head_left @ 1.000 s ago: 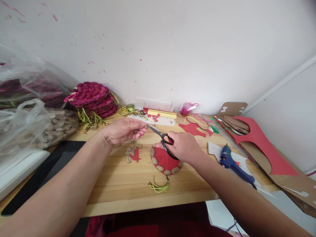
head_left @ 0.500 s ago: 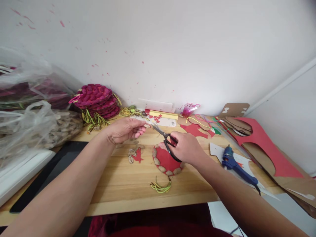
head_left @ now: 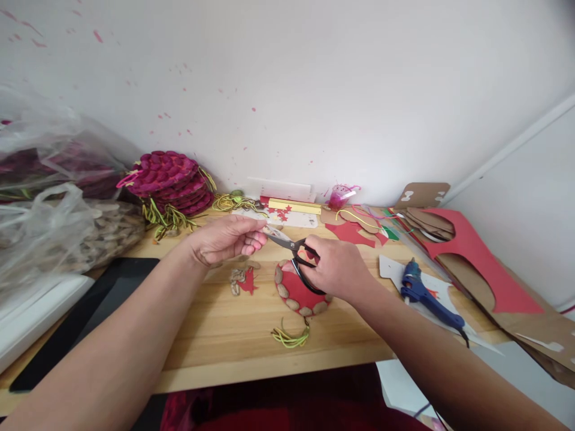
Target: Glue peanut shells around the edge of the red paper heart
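Note:
My left hand (head_left: 231,240) pinches a small tan shell (head_left: 268,230), which looks like a peanut shell and is mostly hidden behind the fingertips and blades. My right hand (head_left: 335,263) grips black-handled scissors (head_left: 287,242), whose blades reach left to that shell. Below the scissors lies a red disc (head_left: 299,294) edged with tan shells, partly covered by the right hand. A yellow-green string tassel (head_left: 291,337) hangs off its near edge. Left of the disc are shell scraps (head_left: 235,281) and a red paper scrap (head_left: 248,282).
A blue glue gun (head_left: 429,296) rests at right beside cut red and brown card (head_left: 487,257). At left are a stack of magenta shell discs (head_left: 168,176), a plastic bag of shells (head_left: 108,230) and a black tablet (head_left: 90,317). A pink-stained cup (head_left: 340,196) stands by the wall.
The scissors have moved slightly left, and their blades now meet the shell at the left fingertips. The view has shifted a little; the left hand keeps its pinch.

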`<state>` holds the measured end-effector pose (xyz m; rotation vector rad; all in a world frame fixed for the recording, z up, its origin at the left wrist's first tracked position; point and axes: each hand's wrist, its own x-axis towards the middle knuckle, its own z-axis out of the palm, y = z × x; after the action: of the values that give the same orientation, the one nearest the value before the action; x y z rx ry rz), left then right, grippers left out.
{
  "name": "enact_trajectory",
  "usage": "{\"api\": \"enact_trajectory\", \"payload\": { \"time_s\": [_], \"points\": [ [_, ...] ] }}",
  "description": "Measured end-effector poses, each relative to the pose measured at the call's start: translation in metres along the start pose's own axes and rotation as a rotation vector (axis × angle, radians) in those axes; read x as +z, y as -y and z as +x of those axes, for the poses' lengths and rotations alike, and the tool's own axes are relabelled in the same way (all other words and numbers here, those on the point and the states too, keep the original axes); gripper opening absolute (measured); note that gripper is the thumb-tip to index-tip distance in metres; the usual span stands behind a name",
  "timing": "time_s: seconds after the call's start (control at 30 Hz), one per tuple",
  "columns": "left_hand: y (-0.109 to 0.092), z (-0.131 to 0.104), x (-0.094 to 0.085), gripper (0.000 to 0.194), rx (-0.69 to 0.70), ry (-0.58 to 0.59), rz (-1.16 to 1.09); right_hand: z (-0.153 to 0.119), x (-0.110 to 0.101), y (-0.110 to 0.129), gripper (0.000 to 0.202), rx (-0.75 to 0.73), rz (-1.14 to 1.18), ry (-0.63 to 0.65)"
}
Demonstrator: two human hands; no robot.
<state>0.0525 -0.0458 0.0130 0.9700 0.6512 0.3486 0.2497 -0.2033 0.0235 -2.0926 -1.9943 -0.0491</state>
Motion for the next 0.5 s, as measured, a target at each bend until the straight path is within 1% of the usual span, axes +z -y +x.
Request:
{"api": "enact_trajectory", "payload": {
  "time_s": [0.13,0.27,0.33,0.4,0.43,0.5],
  "points": [
    [-0.001,-0.002,0.004,0.024,-0.002,-0.003,0.015,0.000,-0.001,0.000,0.032,0.001,0.010,0.017],
    [-0.001,-0.003,0.003,0.013,0.016,0.036,0.041,0.000,0.000,-0.002,0.036,-0.003,-0.014,0.054],
    [0.000,-0.002,0.001,0.014,0.046,0.042,0.093,0.001,-0.001,-0.003,0.040,0.020,-0.022,0.067],
    [0.001,0.001,-0.001,0.018,0.101,0.007,0.233,0.001,-0.003,-0.006,0.041,0.074,-0.028,0.072],
    [0.003,0.004,-0.002,0.019,0.144,-0.033,0.358,0.001,-0.004,-0.008,0.042,0.103,-0.038,0.077],
    [0.007,0.010,-0.005,0.016,0.268,-0.161,0.694,0.002,-0.005,-0.014,0.044,0.147,-0.084,0.100]
  ]
}}
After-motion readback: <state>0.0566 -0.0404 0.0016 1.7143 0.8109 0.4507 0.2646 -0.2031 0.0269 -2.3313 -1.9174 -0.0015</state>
